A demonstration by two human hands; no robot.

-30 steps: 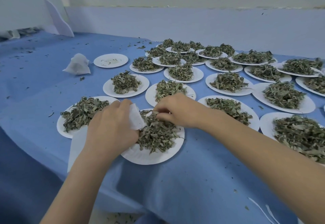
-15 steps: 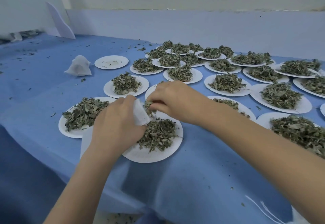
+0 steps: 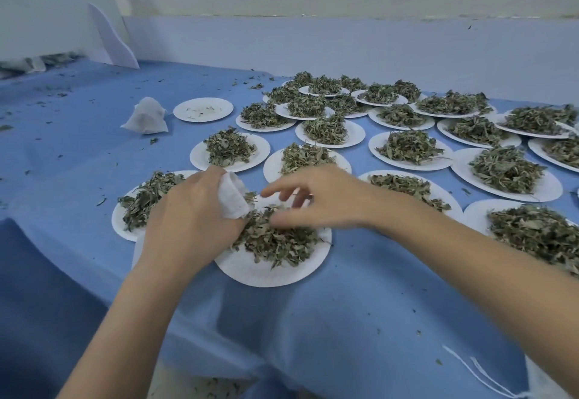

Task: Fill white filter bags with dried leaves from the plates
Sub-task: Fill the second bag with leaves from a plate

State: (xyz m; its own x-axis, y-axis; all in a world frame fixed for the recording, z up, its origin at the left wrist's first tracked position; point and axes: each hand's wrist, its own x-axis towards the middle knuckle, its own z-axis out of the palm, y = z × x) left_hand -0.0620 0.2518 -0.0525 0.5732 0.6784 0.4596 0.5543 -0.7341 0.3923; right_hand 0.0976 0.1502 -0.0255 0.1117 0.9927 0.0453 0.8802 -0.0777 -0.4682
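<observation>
Surface: blue cloth-covered table ran to a pale wall, strewn with leaf crumbs.
Left hand: I gripped a white mesh filter bag at the near round white paper plate — mouth held beside the heap, probably to shorten each transfer.
Right hand: fingers spread loosely over the dried green leaves, holding nothing I could make out.
Beyond: many more leaf-heaped plates; one stuffed white bag near an emptied plate — most work remained, I judged.
</observation>
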